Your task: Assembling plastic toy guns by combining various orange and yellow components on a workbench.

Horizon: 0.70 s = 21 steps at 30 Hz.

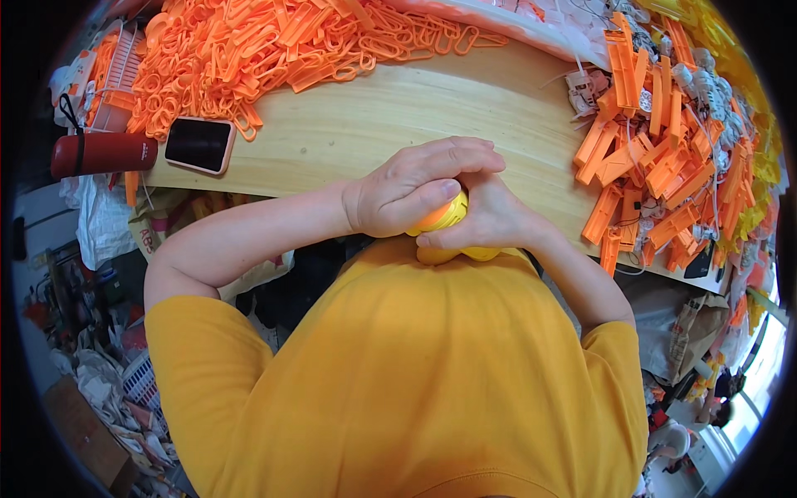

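Observation:
Both my hands meet at the front edge of the wooden table, close against my yellow shirt. Between them is a rounded yellow plastic piece (451,217) with an orange part showing at its top. My left hand (407,184) presses on it from the left, thumb over its top and fingers reaching across to the right. My right hand (490,207) wraps it from the other side, thumb below it. More yellow plastic (480,253) shows under the right hand, against the shirt; whether it is the same piece I cannot tell. The palms hide most of the piece.
A heap of orange plastic clips (274,41) covers the back left. Near it lie a phone (199,145) and a red bottle (104,155). Orange housings (656,166) with wires and small white parts pile up at right, beside yellow pieces (751,75). A white bag edge (515,29) lies behind.

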Each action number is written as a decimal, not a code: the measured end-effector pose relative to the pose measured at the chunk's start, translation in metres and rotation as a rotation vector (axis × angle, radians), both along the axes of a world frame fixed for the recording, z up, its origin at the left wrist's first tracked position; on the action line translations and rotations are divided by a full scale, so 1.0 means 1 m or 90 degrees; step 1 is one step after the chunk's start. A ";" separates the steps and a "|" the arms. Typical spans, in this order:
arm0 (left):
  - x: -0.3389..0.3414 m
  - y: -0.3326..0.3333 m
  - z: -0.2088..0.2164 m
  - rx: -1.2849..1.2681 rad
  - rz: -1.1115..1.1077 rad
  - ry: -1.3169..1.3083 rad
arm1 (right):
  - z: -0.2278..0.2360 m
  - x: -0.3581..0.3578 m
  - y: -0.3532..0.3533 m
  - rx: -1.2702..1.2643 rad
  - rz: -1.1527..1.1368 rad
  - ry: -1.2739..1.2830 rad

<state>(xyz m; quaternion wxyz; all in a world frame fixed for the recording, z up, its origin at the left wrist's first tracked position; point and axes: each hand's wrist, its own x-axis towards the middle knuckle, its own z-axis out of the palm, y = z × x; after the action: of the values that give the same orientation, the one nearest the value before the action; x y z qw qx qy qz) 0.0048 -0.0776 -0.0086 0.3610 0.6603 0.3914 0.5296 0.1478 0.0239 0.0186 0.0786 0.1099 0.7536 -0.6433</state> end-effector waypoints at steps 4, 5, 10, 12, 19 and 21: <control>-0.001 0.004 -0.003 0.052 0.000 0.015 | -0.003 0.000 -0.005 0.053 -0.027 0.062; -0.001 0.005 -0.004 0.063 -0.006 0.019 | -0.004 0.000 -0.006 0.082 -0.038 0.079; 0.006 0.004 -0.003 0.078 0.033 0.003 | 0.002 -0.001 -0.006 0.067 -0.045 0.047; 0.007 0.004 -0.001 0.086 0.053 -0.009 | 0.002 -0.001 -0.003 0.042 -0.045 0.041; -0.009 0.025 0.022 -0.092 0.248 -0.171 | -0.001 -0.005 0.032 -0.172 -0.128 0.024; -0.023 0.015 0.026 -0.014 0.326 -0.158 | -0.009 0.000 0.040 -0.197 -0.168 0.071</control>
<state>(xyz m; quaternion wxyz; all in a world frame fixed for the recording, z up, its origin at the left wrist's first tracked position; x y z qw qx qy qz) -0.0185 -0.0623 0.0173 0.2677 0.4664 0.5038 0.6760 0.1480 0.0636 0.0097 -0.0325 0.1586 0.6282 -0.7610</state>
